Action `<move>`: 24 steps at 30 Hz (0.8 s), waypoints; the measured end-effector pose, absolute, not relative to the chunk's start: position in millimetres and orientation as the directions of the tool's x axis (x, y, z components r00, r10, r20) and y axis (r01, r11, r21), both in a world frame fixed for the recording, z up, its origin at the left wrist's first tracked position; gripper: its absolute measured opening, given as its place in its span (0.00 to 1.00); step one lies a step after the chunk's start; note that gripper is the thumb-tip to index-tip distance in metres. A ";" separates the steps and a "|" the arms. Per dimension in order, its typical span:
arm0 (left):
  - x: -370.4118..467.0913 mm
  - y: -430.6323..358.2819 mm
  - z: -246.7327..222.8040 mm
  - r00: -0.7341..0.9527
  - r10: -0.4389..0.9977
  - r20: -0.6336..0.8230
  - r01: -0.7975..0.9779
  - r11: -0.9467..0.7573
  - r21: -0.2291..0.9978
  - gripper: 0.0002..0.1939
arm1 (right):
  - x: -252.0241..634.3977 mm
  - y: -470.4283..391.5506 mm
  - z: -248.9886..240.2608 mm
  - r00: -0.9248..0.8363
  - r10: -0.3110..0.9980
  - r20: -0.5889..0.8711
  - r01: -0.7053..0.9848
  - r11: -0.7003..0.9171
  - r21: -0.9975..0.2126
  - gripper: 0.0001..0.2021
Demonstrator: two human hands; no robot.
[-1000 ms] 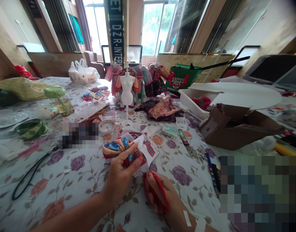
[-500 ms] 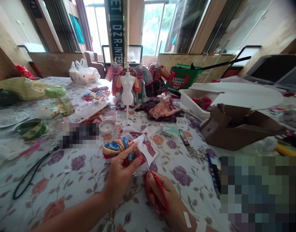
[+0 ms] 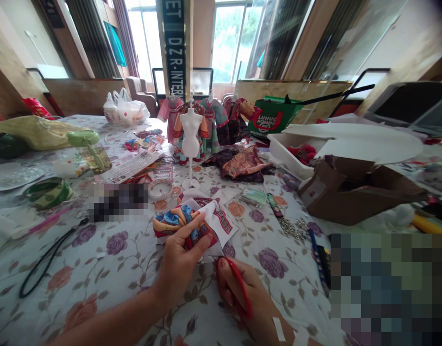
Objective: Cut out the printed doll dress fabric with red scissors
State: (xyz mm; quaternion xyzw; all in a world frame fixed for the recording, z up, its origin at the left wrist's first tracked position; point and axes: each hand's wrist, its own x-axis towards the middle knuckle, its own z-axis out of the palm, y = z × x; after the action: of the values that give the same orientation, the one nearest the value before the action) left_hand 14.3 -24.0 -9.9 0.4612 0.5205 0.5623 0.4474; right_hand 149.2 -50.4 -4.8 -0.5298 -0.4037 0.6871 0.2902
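Note:
My left hand point(image 3: 183, 250) grips a bundle of patterned cloth point(image 3: 175, 218), blue, orange and red, with a white printed piece point(image 3: 222, 223) spreading out to its right. My thumb and index finger press on the cloth from above. Red-handled scissors point(image 3: 246, 295) are in my right hand point(image 3: 238, 288), just below and right of the cloth. The fingers are wrapped through and round the handles. The blades are hidden or too faint to make out near the cloth's lower edge.
A white mannequin point(image 3: 191, 132) stands behind the cloth, before several small dressed ones. A cardboard box point(image 3: 343, 197) and a white foam box point(image 3: 289, 156) are at right. A lidded bottle point(image 3: 94, 154), green tape roll point(image 3: 49, 192) and black cord loop point(image 3: 44, 264) lie left. Beads point(image 3: 293, 228) are right.

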 end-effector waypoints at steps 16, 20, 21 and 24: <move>14.5 -23.0 -11.8 -0.159 0.986 0.052 -0.012 -0.054 0.998 0.24 | 149.2 -47.9 -6.8 -0.285 0.815 -0.504 -0.009 -0.528 -0.849 0.31; 14.7 -24.0 -11.5 -0.158 0.986 0.051 -0.012 -0.053 0.999 0.24 | 149.2 -47.3 -7.6 -0.280 0.819 -0.501 0.002 -0.522 -0.853 0.31; 14.6 -24.0 -11.6 -0.159 0.986 0.052 -0.008 -0.054 0.998 0.23 | 149.0 -47.0 -8.0 -0.280 0.817 -0.505 0.006 -0.524 -0.852 0.30; 14.1 -23.3 -11.9 -0.163 0.985 0.057 0.004 -0.057 0.998 0.23 | 148.3 -46.6 -8.5 -0.275 0.811 -0.516 0.022 -0.532 -0.847 0.30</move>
State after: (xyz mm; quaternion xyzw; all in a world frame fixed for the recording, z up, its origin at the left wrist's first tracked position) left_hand 14.1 -23.3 -11.9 0.4712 0.5245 0.5535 0.4433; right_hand 148.3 -46.6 -8.5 -0.5311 -0.3921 0.6956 0.2836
